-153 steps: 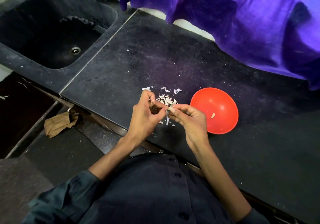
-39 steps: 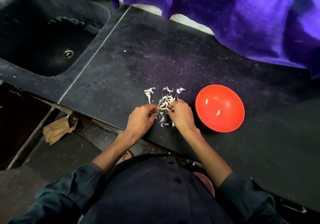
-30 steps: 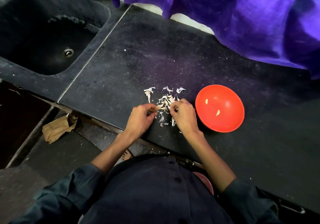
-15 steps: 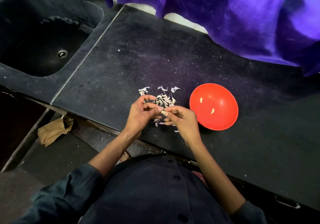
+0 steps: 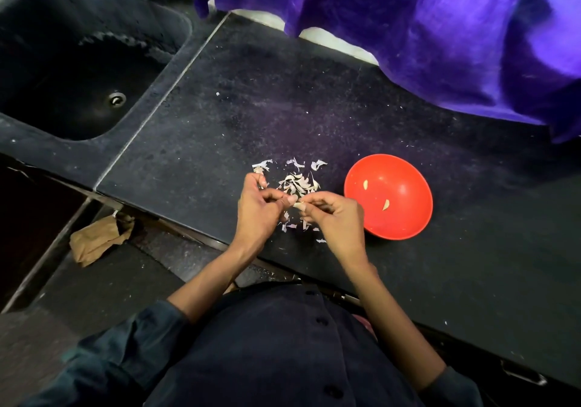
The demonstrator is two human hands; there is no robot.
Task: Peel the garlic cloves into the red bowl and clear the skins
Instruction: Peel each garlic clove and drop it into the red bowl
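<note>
From the head view I am looking down at both hands meeting just above the near edge of the dark tabletop (image 5: 345,117). The left hand (image 5: 256,210) and right hand (image 5: 336,218) are each pinching the same small garlic clove (image 5: 298,206) between fingertips, so each grip is narrow and closed on it. I judge the peeling step is under way. The loose skins (image 5: 295,183) are lying just beyond the hands, and the red bowl (image 5: 408,227) is sitting just right of them, with two peeled cloves (image 5: 385,204) inside. Next I would be stripping the remaining skin, then carrying the clove right to drop it in.
</note>
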